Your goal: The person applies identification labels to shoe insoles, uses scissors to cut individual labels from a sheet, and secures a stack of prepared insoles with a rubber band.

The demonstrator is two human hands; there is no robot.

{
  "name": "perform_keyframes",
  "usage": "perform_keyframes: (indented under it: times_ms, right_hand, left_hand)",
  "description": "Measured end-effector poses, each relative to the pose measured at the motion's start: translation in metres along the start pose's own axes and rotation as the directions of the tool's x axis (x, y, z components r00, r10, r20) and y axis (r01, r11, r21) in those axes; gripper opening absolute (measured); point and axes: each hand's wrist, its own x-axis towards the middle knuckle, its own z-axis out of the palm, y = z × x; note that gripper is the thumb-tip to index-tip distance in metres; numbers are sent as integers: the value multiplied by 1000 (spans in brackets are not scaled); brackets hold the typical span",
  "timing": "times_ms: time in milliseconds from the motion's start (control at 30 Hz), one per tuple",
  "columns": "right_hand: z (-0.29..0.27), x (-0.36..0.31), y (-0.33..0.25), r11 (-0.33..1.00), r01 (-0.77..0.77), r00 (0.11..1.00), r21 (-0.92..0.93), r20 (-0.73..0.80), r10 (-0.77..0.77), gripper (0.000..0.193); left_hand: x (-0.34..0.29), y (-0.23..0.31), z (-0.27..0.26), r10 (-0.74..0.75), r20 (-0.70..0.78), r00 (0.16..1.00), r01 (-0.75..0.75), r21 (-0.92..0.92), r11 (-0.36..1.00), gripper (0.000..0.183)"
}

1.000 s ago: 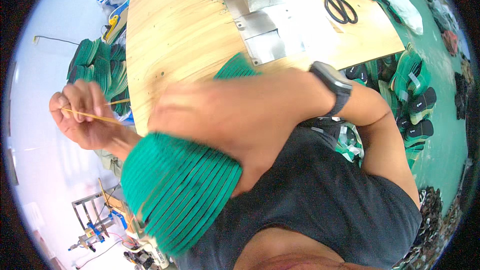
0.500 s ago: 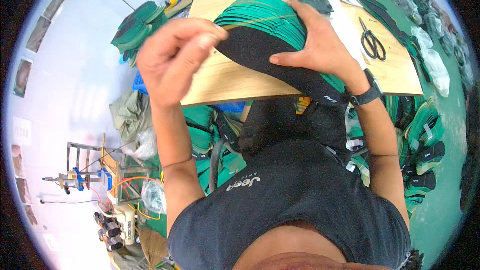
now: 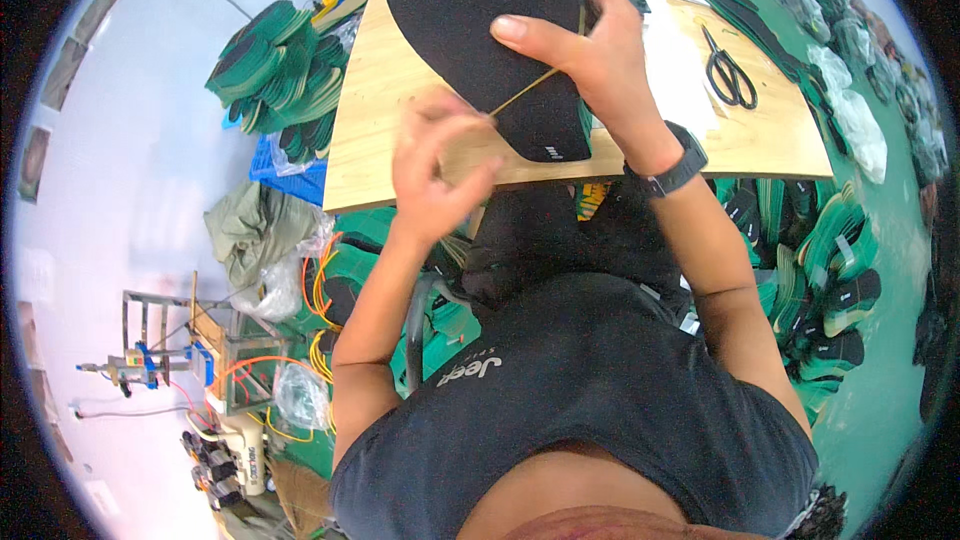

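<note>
Pale wall [image 3: 120, 230] at left — green floor [image 3: 895, 240] right — wooden table [image 3: 372, 130] between.

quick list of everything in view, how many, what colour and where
insole stack: one, black top with green edge, in right hand
band: one, yellow, stretched across the stack
table: one, light wood, beneath the hands
scissors: one pair, black, table's right side
insole pile: one, green and black, left of table
crate: one, blue, below that pile
sack: one, grey-green, lower left
floor insoles: many, green and black, right
shirt: one, black, on the person
watch: one, black, right wrist
left hand: one, blurred, at the band's end
right hand: one, gripping the stack
</note>
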Motion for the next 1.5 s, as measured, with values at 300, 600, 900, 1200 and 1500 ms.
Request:
perform_keyframes:
  times_ms: [300,600,900,1200,1500]
  right_hand:
    - [-2,1,31,904,205,957,-375,-116,-265,37]
    - [19,32,48,790,435,839,-432,-124,-529,22]
    - [81,-48,63,991,133,896,-6,427,-117,12]
    - [54,-93,91,927,66,872,-369,472,126,14]
    - [50,-96,101,894,-165,839,-416,417,349,4]
  left_hand:
    - [23,-17,30,-310,-200,929,58,-752,657,89]
    - [12,-13,-15,-388,-175,905,57,-854,517,111]
    - [-35,-33,-91,-491,-530,692,50,-643,764,58]
    - [-224,-124,-201,-692,-691,211,630,-445,637,58]
    - [-337,-200,-154,-497,-868,-8,881,-241,407,94]
